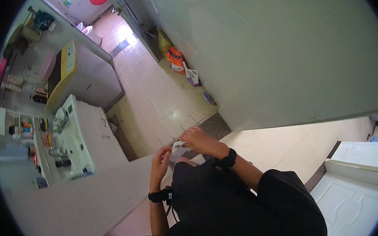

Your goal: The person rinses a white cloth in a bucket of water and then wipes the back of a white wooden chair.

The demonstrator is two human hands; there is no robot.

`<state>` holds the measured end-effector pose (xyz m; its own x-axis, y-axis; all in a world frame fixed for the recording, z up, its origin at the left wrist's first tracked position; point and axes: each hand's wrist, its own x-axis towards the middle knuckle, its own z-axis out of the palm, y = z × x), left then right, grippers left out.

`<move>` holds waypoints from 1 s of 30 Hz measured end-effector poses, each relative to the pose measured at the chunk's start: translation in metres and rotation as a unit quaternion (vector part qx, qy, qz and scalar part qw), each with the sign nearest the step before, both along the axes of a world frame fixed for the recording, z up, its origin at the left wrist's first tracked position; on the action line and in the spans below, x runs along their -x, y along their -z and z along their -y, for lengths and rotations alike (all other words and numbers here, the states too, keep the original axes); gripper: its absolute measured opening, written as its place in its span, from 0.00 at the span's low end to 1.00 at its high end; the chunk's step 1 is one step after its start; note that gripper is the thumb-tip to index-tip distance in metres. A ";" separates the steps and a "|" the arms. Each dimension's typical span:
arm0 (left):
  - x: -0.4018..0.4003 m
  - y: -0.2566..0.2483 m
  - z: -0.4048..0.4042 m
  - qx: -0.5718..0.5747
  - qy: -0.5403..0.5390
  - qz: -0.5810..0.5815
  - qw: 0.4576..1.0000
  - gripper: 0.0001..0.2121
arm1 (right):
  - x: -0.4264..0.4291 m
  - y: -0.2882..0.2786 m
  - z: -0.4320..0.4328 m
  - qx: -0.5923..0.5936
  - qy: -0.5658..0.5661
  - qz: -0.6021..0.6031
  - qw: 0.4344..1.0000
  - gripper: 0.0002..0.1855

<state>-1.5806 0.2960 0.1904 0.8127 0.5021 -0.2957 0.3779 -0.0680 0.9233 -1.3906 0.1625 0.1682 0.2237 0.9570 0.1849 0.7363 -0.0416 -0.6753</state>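
Note:
In front of my black shirt I have a small, thin white item (pixel 177 146), perhaps a tissue or a piece of plastic film. The fingers of my right hand (pixel 201 141) grip it from above. At its left edge, the fingertips of my left hand (pixel 160 163) pinch it. A black band circles each wrist, and a dark cable hangs by the left one. Part of the item is hidden behind my right fingers.
A wall (pixel 103 194) runs close on my left, a grey-green wall (pixel 280 58) on the right. Past the stone threshold (pixel 215 125) are a washbasin cabinet (pixel 100 124), a washing machine (pixel 92 73) and several bags, including an orange one (pixel 175 59). A white panelled door (pixel 352 204) is at right.

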 end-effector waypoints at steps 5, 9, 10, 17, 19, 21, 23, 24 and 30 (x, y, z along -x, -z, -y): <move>-0.028 0.055 -0.110 -0.194 0.109 -0.034 0.974 0.09 | -0.034 0.012 -0.031 0.060 0.114 -0.009 0.992 0.09; -0.032 0.112 -0.230 -0.258 0.101 -0.088 0.957 0.06 | -0.062 0.011 -0.077 0.052 0.183 -0.018 0.982 0.09; -0.029 0.118 -0.262 -0.277 0.095 -0.098 0.951 0.06 | -0.066 0.011 -0.092 0.059 0.203 -0.015 0.977 0.09; 0.029 0.168 -0.468 -0.336 -0.010 -0.162 0.928 0.08 | -0.095 0.009 -0.206 0.053 0.275 -0.048 0.959 0.11; 0.028 0.174 -0.507 -0.324 -0.013 -0.139 0.936 0.09 | -0.108 0.006 -0.231 0.089 0.277 -0.053 0.955 0.12; 0.046 0.171 -0.538 -0.303 -0.030 -0.183 0.935 0.08 | -0.116 0.004 -0.257 0.115 0.262 -0.092 0.954 0.12; 0.046 0.164 -0.558 -0.309 -0.044 -0.206 0.928 0.08 | -0.138 0.007 -0.280 0.149 0.246 -0.120 0.950 0.12; 0.052 0.156 -0.567 -0.314 -0.051 -0.224 0.921 0.08 | -0.146 0.016 -0.293 0.158 0.258 -0.126 0.945 0.12; 0.056 0.118 -0.643 -0.454 -0.014 -0.273 0.848 0.06 | -0.213 0.031 -0.385 0.130 0.270 -0.091 0.950 0.15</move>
